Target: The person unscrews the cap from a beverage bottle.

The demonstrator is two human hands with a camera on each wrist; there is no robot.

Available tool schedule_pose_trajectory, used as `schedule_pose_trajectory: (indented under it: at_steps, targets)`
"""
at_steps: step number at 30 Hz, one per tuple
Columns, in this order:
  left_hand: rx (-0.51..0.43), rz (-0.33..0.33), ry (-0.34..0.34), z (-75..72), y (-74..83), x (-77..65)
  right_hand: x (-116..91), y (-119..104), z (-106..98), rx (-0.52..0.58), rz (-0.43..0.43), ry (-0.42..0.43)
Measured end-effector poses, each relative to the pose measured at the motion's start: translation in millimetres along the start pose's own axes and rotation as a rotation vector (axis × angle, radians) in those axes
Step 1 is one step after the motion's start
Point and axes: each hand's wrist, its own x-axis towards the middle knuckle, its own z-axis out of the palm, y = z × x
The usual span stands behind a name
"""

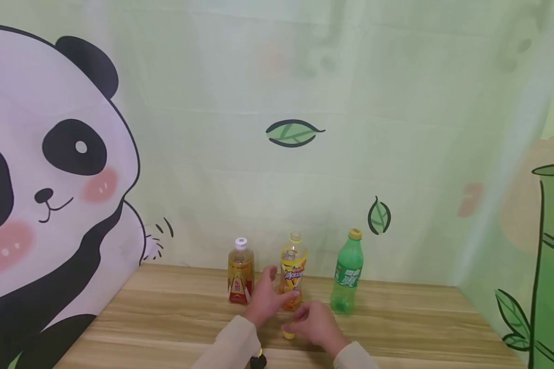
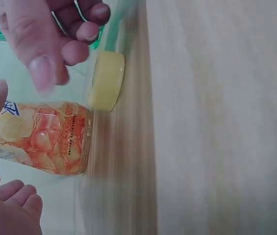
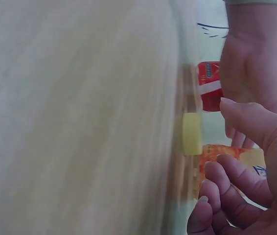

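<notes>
A yellow-labelled drink bottle point(image 1: 293, 266) stands upright in the middle, with no coloured cap on its clear neck. My left hand point(image 1: 266, 298) is at its near left side, thumb and fingers spread apart. In the left wrist view, the orange lower label of that bottle point(image 2: 50, 139) shows between them. A yellow bottle cap point(image 2: 107, 81) rests on the table in front of the bottle. Just by that cap point(image 1: 288, 335) hovers my right hand point(image 1: 316, 324), its fingers loosely bent. In the right wrist view, a gap separates its thumb and fingertips, with nothing between them.
To the left stands a brown drink bottle point(image 1: 241, 271) with a white cap. On the right is a green bottle point(image 1: 348, 274) with a yellow cap. The wooden table point(image 1: 424, 323) meets a printed cloth backdrop point(image 1: 203, 154) behind the bottles.
</notes>
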Motion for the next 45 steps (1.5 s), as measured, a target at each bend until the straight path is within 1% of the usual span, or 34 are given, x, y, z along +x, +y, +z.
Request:
schedule_pose_trajectory:
  at_steps: [3,4,10,13,18,22,24,28,29,33,36,39,42,45]
  targets:
    - [0.021,-0.003,0.012,-2.4,1.0,-3.4,0.8,0.4,-5.0,0.031,-0.017,0.012]
    - [0.019,-0.011,0.014,-3.0,1.4,-4.4,1.2,0.6,-6.8,0.041,-0.022,0.016]
    - [-0.003,-0.013,0.011,-7.4,7.2,-12.3,1.5,1.4,-18.0,0.069,-0.011,0.042]
    - [0.003,-0.009,0.024,-8.8,10.6,-16.4,-0.1,1.0,-23.2,0.098,-0.019,0.058]
    - [0.045,-0.005,0.085,-8.2,13.7,-23.3,-3.9,-0.9,-32.8,0.152,-0.040,0.089]
    - [0.073,0.005,0.156,-6.1,17.1,-30.5,-7.5,-3.7,-43.1,0.201,0.005,0.116]
    - [0.096,0.039,0.189,-4.1,19.6,-35.0,-10.1,-5.3,-48.9,0.219,0.029,0.136]
    - [0.128,0.176,0.245,0.7,27.8,-45.1,-16.5,-7.6,-60.5,0.242,0.041,0.198]
    - [0.124,0.216,0.252,2.1,30.3,-47.5,-18.4,-8.0,-63.3,0.244,0.043,0.211]
    - [0.112,0.326,0.263,10.1,41.5,-55.7,-25.0,-7.3,-75.2,0.247,0.062,0.264]
    - [0.091,0.391,0.236,16.7,48.9,-59.4,-27.4,-5.1,-84.9,0.261,0.067,0.312]
    - [0.081,0.456,0.182,23.1,54.3,-61.5,-28.1,-2.4,-95.9,0.265,0.073,0.359]
    - [0.099,0.484,0.118,30.6,58.1,-62.6,-28.1,-1.1,-108.5,0.270,0.058,0.395]
    - [0.099,0.474,0.050,39.0,61.4,-61.7,-27.2,-0.6,-122.1,0.263,0.032,0.428]
